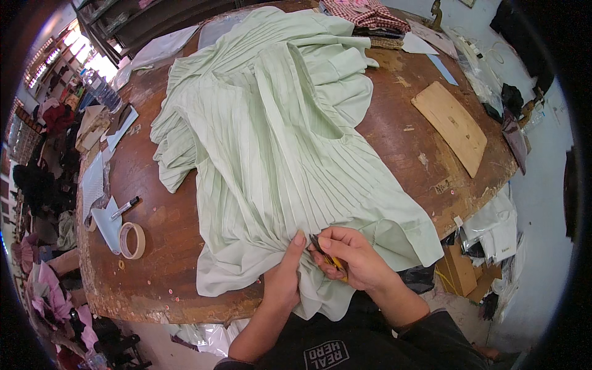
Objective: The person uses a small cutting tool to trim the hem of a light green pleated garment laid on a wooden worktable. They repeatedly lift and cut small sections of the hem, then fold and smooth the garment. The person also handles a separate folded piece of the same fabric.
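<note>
Left hand point(283, 277) pinches the pale green garment point(265, 166) near its lower edge, thumb uppermost. Right hand point(356, 256), just beside it, is closed around yellow-and-black snips point(333, 261), tips by the left thumb; contact with cloth unclear. Garment spread over the wooden table point(166, 216), hem overhanging the near edge. Left: tape roll point(141, 244), marker point(125, 208). Right: tan board point(452, 126). Far edge: folded checked cloth point(364, 15).

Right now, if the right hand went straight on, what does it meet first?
Likely the pale green garment, just ahead of the yellow-black tool in the right hand; depth is unclear.
</note>
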The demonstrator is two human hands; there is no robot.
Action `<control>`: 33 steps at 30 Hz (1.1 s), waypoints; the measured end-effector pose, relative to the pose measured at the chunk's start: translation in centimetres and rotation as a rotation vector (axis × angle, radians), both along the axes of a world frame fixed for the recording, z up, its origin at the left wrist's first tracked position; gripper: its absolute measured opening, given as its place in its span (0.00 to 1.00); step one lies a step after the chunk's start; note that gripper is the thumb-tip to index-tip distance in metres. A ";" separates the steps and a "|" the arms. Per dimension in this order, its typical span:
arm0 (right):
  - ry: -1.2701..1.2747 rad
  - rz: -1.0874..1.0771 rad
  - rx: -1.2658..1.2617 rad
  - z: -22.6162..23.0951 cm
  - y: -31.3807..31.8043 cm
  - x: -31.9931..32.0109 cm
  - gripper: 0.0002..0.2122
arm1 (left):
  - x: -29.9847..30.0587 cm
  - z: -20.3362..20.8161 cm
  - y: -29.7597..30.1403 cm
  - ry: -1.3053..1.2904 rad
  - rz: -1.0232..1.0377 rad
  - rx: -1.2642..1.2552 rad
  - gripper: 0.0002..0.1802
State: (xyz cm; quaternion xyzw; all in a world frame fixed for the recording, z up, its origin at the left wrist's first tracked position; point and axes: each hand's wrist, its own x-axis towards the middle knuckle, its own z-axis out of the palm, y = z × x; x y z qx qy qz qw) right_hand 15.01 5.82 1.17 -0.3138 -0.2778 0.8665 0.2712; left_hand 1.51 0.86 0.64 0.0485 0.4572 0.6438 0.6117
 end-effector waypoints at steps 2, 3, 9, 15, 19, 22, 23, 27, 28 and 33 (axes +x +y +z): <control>0.022 0.012 -0.007 0.0 0.1 0.1 0.10 | 0.0 -0.1 0.0 -0.007 -0.006 0.017 0.22; 0.033 0.018 -0.011 0.0 0.2 0.1 0.11 | 0.0 -0.3 0.0 -0.003 -0.006 0.025 0.22; -0.030 0.004 0.030 0.1 0.2 0.0 0.10 | 0.0 -1.1 -0.2 0.033 -0.013 0.007 0.22; -0.049 0.012 0.040 0.0 0.2 0.1 0.10 | 0.0 -0.6 -0.1 -0.009 -0.018 -0.011 0.23; 0.048 -0.074 0.083 -0.7 -0.2 0.3 0.10 | 0.2 0.3 0.0 -0.005 0.009 -0.070 0.24; 0.007 -0.094 0.165 -1.1 -0.2 0.4 0.10 | 0.3 0.2 0.2 -0.021 0.032 -0.063 0.24; -0.025 -0.087 0.197 -1.1 -0.1 0.3 0.11 | 0.3 0.3 0.3 -0.039 0.039 -0.061 0.24; -0.107 -0.030 0.251 -0.8 0.6 -0.3 0.13 | -0.1 0.2 1.1 -0.085 0.014 -0.047 0.25; -0.108 -0.024 0.272 -0.7 1.2 -0.5 0.14 | -0.5 0.1 1.5 -0.089 -0.004 -0.042 0.26; -0.276 -0.115 0.692 2.1 3.4 -1.9 0.18 | -2.2 2.4 5.4 -0.023 -0.021 0.147 0.24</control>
